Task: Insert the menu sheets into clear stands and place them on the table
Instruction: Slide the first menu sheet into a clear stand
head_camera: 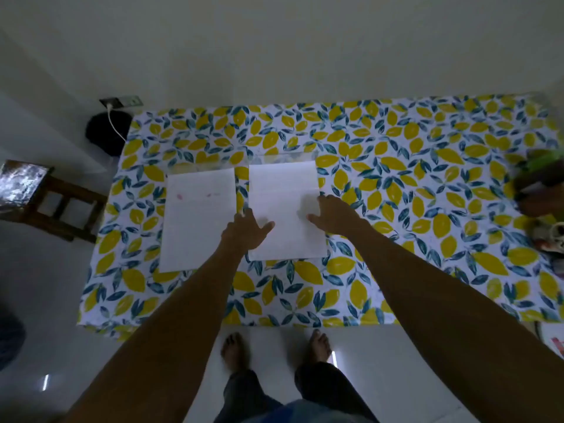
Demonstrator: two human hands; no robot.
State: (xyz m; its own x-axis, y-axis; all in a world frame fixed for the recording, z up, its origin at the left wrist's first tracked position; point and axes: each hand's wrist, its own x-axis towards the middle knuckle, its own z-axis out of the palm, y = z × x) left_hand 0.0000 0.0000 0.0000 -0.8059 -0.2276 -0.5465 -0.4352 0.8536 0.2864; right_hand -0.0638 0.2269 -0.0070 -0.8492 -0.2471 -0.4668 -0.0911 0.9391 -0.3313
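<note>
Two white menu sheets lie flat side by side on a table covered with a lemon-print cloth (396,178). The left sheet (195,221) has faint pink marks near its top. The right sheet (283,193) appears to lie inside a clear stand (283,156) whose transparent edge shows beyond its far end. A second clear edge (198,169) shows above the left sheet. My left hand (244,228) rests fingers spread on the right sheet's left edge. My right hand (332,213) lies spread at that sheet's right edge. Neither hand holds anything.
A wooden chair (52,203) stands left of the table, with a dark round object (106,132) and a wall socket with a white cable (120,102) behind it. Dark and green items (540,184) sit at the table's right end. My bare feet stand on the white floor below the near table edge.
</note>
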